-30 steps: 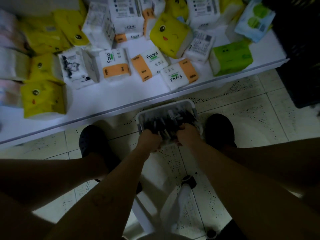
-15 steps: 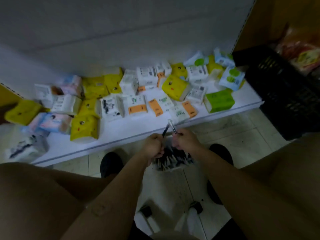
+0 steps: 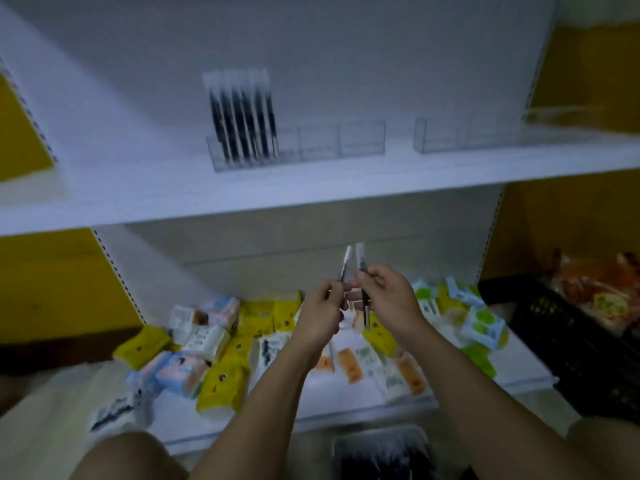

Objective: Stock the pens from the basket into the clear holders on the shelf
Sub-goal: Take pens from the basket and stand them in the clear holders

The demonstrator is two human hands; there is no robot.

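A white shelf board (image 3: 242,192) spans the view, its front edge above the raised hands. Beneath it, a lower shelf (image 3: 512,375) carries a jumble of tissue packs (image 3: 225,382), and a black crate (image 3: 571,344) sits at its right end. On the board, one clear holder (image 3: 360,142) has dark standing pens (image 3: 242,123) in its leftmost compartment; a second holder (image 3: 450,135) stands to its right. The basket (image 3: 384,452), blurred, lies low between the forearms. The left hand (image 3: 320,313) pinches one pen (image 3: 344,268) and the right hand (image 3: 388,299) pinches another pen (image 3: 364,306). The two pens are close together and upright.
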